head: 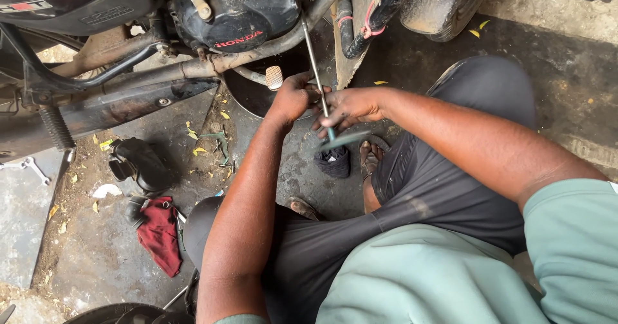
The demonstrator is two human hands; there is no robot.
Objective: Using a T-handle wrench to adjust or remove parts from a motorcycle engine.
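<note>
Hands: left hand point(293, 99) and right hand point(347, 107) grip long T-handle wrench point(314, 60).

One long thin metal T-handle wrench point(320, 86), two bare hands, one crumpled dark red rag point(161, 235), one silver open-ended spanner point(29, 168), one ribbed metal foot peg point(274, 77)

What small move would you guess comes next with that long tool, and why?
Probably a turn of the T-handle wrench. Both the left hand and the right hand grip its lower end, and its shaft runs up to the motorcycle engine, seemingly seated there.
</note>
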